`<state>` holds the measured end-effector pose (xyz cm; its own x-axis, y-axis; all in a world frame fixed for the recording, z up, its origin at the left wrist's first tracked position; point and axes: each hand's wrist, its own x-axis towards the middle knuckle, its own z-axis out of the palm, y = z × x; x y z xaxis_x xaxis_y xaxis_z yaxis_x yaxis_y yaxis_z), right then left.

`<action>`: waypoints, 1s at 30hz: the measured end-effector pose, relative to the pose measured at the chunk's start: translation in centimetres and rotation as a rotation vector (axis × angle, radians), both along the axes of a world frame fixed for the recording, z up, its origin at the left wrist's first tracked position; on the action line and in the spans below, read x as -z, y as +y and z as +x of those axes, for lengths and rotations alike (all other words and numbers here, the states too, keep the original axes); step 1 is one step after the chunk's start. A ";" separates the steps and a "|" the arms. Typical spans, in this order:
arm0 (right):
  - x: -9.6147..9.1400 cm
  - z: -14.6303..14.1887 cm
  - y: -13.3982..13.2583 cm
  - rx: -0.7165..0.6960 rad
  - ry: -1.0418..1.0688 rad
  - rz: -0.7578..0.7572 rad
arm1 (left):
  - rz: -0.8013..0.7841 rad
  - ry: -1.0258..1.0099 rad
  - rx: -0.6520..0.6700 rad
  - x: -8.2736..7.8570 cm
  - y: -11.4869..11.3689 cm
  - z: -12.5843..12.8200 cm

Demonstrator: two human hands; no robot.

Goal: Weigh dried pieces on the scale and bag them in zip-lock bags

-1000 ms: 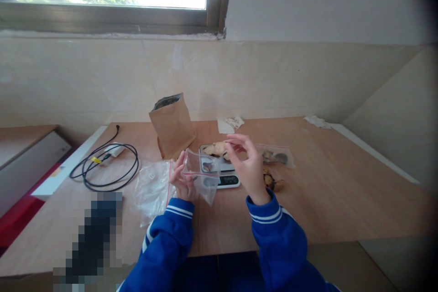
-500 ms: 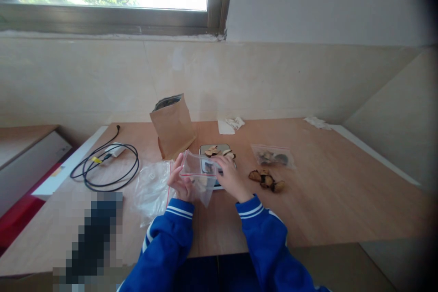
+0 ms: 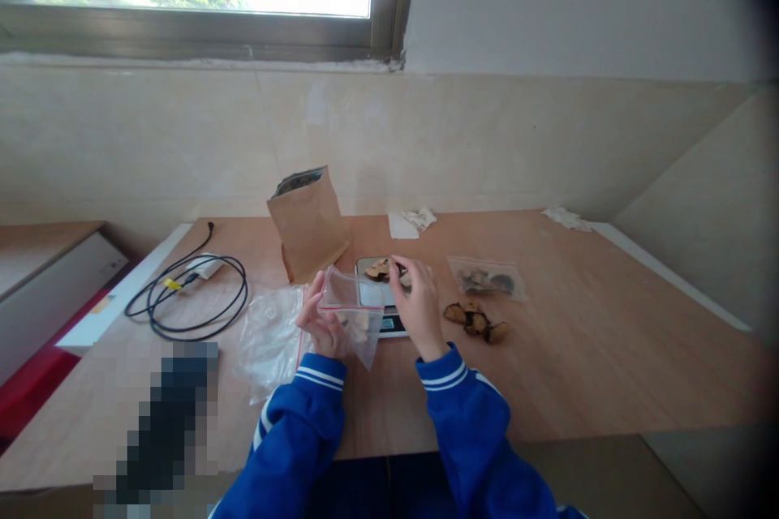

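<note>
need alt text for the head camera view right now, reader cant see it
A person's left hand holds a clear zip bag over a wooden table, while the right hand is at dried slices on a small digital scale. An open brown pouch stands behind, with more dried pieces lying to the right.

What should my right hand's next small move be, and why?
I'd probably bring a dried piece from the scale over to the clear bag: your right hand is at the pieces there, while your left hand holds the bag near the scale.
</note>
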<state>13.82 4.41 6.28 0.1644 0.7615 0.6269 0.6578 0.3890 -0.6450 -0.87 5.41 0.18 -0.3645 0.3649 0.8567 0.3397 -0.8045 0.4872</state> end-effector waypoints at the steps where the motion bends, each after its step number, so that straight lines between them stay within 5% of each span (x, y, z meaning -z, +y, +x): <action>1: -1.1 -0.2 -0.2 0.000 0.050 0.024 | 0.002 0.006 0.004 0.0 0.0 0.0; 6: -4.0 -1.1 -0.6 -0.283 0.030 -0.022 | 0.001 0.004 0.000 -0.2 0.0 0.1; 10: -1.2 -0.8 1.1 -0.208 0.020 -0.064 | 0.011 0.005 -0.017 -0.4 -0.1 0.0; 15: 3.4 0.3 3.0 -0.106 -0.398 -0.171 | 0.023 -0.008 -0.022 -0.4 0.0 0.0; 19: 4.0 0.2 3.1 -0.051 -0.567 -0.192 | 0.014 -0.029 -0.031 -0.2 -0.1 -0.1; 26: 3.1 -0.2 3.2 -0.041 -0.504 -0.199 | -0.007 -0.006 -0.034 0.1 0.0 -0.3; 30: 2.0 0.0 2.8 0.020 -0.202 -0.166 | -0.007 -0.013 -0.023 0.1 0.0 -0.4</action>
